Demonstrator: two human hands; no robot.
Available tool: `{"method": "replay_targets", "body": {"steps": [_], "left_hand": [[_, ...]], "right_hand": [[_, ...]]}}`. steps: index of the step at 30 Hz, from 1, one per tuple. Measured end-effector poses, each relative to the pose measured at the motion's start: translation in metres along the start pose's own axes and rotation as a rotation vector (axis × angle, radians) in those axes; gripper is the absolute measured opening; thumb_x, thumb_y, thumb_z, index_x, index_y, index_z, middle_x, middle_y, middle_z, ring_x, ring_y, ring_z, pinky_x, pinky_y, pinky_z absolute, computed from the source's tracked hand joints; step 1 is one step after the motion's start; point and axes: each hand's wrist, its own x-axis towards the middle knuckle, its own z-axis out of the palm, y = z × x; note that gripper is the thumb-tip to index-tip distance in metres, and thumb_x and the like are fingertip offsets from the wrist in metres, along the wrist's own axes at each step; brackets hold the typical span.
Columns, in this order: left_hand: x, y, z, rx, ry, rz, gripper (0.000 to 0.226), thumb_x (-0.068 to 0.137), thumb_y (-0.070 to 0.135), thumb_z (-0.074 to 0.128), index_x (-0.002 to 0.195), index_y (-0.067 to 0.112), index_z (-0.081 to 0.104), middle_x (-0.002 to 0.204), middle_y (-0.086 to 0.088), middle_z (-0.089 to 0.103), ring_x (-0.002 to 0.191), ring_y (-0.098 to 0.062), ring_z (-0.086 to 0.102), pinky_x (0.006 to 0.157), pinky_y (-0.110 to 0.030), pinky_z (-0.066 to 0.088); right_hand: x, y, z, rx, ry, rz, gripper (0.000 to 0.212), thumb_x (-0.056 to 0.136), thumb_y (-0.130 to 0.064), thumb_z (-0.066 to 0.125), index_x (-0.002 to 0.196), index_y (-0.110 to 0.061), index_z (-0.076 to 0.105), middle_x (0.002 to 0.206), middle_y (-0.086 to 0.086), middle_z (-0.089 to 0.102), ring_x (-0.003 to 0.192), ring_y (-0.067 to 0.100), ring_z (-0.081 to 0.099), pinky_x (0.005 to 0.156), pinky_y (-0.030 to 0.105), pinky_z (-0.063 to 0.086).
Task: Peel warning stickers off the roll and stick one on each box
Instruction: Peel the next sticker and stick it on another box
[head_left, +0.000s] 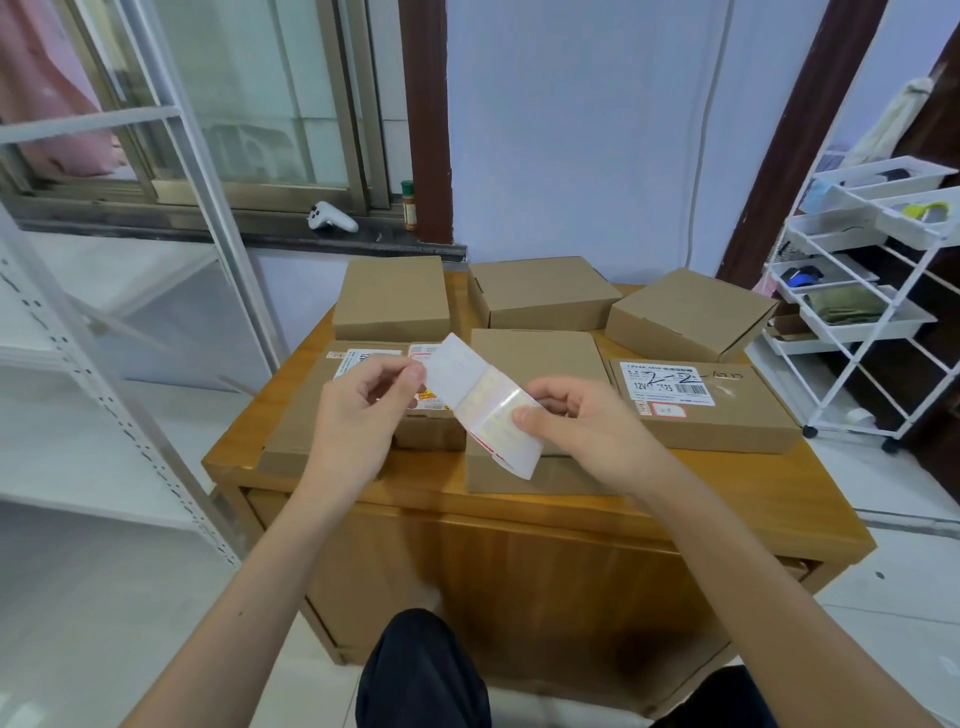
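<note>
Head camera view: a wooden cabinet (519, 514) carries six cardboard boxes (540, 299), three behind and three in front; the front left box (311, 415) and front right box (727, 410) bear printed labels. Above the front middle box (535, 358), the left hand (363, 410) pinches one end of a sticker strip (483, 405) while the right hand (576, 421) grips its other end.
</note>
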Motion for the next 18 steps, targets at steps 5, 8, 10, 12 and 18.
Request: {"method": "replay_targets", "body": {"steps": [5,8,10,12,18], "left_hand": [[0.001,-0.007,-0.017,0.036,0.054,-0.020,0.012,0.093,0.020,0.059,0.088,0.020,0.070,0.076,0.005,0.068,0.066,-0.004,0.058,0.064,-0.014,0.048],[0.004,-0.015,-0.030,0.061,0.127,-0.061,0.013,0.094,0.024,0.056,0.094,0.019,0.068,0.081,0.001,0.068,0.068,-0.005,0.060,0.066,-0.017,0.049],[0.008,-0.022,-0.040,0.079,0.160,-0.072,0.016,0.094,0.026,0.056,0.097,0.017,0.068,0.081,0.000,0.069,0.067,-0.005,0.061,0.068,-0.020,0.048],[0.011,-0.031,-0.049,0.118,0.194,-0.083,0.015,0.094,0.027,0.056,0.094,0.019,0.069,0.079,0.003,0.070,0.067,-0.007,0.063,0.071,-0.024,0.049],[0.007,-0.060,-0.059,0.557,0.158,-0.027,0.018,0.095,0.025,0.055,0.101,0.017,0.070,0.095,0.003,0.070,0.087,-0.012,0.060,0.071,-0.020,0.041]], "right_hand": [[0.007,-0.001,0.013,0.015,-0.053,-0.021,0.014,0.092,-0.013,0.058,0.099,-0.019,0.068,0.102,0.000,0.072,0.093,0.013,0.066,0.085,0.033,0.053],[0.008,-0.001,0.016,0.016,-0.047,-0.019,0.014,0.092,-0.012,0.058,0.100,-0.017,0.068,0.104,0.004,0.072,0.093,0.014,0.066,0.083,0.030,0.051],[0.008,-0.001,0.015,0.006,-0.033,-0.002,0.017,0.092,-0.013,0.058,0.106,-0.011,0.068,0.107,0.007,0.072,0.097,0.021,0.067,0.083,0.030,0.052],[0.008,-0.001,0.014,0.002,-0.024,0.009,0.019,0.092,-0.014,0.058,0.108,-0.010,0.068,0.108,0.007,0.072,0.101,0.023,0.067,0.084,0.032,0.052],[0.007,-0.003,0.014,-0.001,-0.023,0.006,0.019,0.092,-0.014,0.058,0.108,-0.010,0.068,0.107,0.006,0.073,0.101,0.024,0.067,0.089,0.038,0.052]]}}
